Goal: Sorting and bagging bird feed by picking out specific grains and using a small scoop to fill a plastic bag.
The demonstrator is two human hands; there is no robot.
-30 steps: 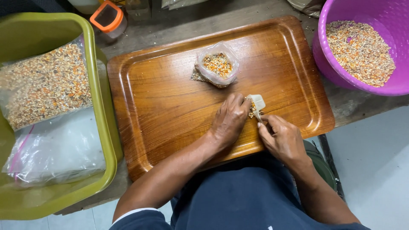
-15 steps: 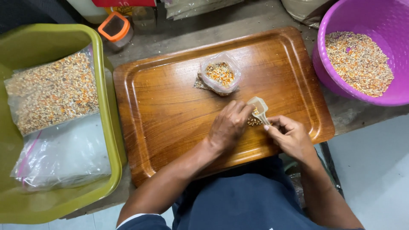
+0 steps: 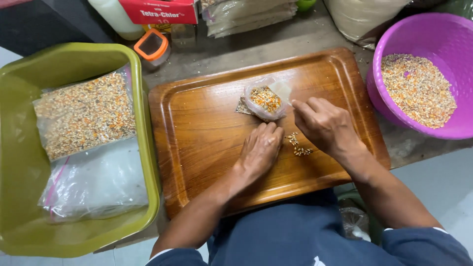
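A wooden tray (image 3: 197,148) lies in front of me. On it sits a small clear pouch (image 3: 264,101) holding mixed grain. My right hand (image 3: 325,125) holds a small pale scoop (image 3: 282,90) at the pouch's upper right edge. My left hand (image 3: 258,150) rests palm down on the tray just below the pouch, fingers together, holding nothing that I can see. A small scatter of loose grain (image 3: 299,145) lies on the tray between my two hands.
A green tub (image 3: 19,148) at the left holds a filled bag of grain (image 3: 84,113) and clear bags (image 3: 93,182). A purple basin (image 3: 433,34) of mixed grain stands at the right. An orange-lidded jar (image 3: 152,47), a box and sacks line the far side.
My right hand has lifted the scoop from the tray's near middle up to the pouch. Some loose grain stays on the tray. My left hand stayed low on the tray.
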